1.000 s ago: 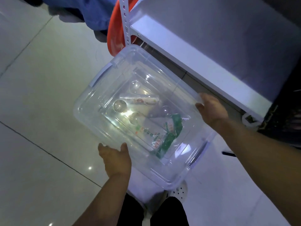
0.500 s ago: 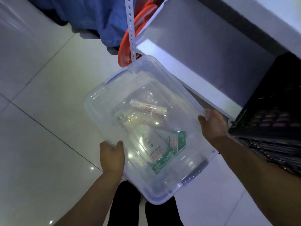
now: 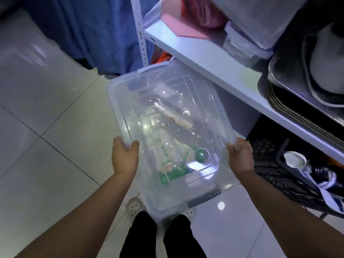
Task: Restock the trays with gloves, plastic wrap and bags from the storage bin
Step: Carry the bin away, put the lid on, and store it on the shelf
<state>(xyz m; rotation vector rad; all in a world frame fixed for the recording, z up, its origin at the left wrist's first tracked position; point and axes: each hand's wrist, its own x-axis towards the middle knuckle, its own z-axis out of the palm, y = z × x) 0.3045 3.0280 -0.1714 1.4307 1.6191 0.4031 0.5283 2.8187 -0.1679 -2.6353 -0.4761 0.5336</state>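
I hold a clear plastic storage bin (image 3: pixel 128 101) with its lid on, level at about waist height above the tiled floor. My left hand (image 3: pixel 125 157) grips its left long edge and my right hand (image 3: pixel 240 157) grips its right long edge. Through the lid I see a slim roll in a printed wrapper (image 3: pixel 176 118), lying diagonally. Nearer to me lie green-and-white printed packets (image 3: pixel 168 164). The bin's far end sits just under the front edge of a white shelf (image 3: pixel 210 58).
The shelf carries a pink folder (image 3: pixel 178 25), clear boxes (image 3: pixel 240 45) and stacked metal trays (image 3: pixel 290 94). Below it stands a black crate (image 3: pixel 275 164) with a shoe (image 3: pixel 323 175). A perforated white upright (image 3: pixel 139 32) and blue cloth (image 3: pixel 104 34) are behind the bin. My feet stand on white tiles.
The bin has risen and turned lengthwise in front of me. Both hands kept their grip on its sides. My view lifted, so the upper shelf and its trays came into sight.
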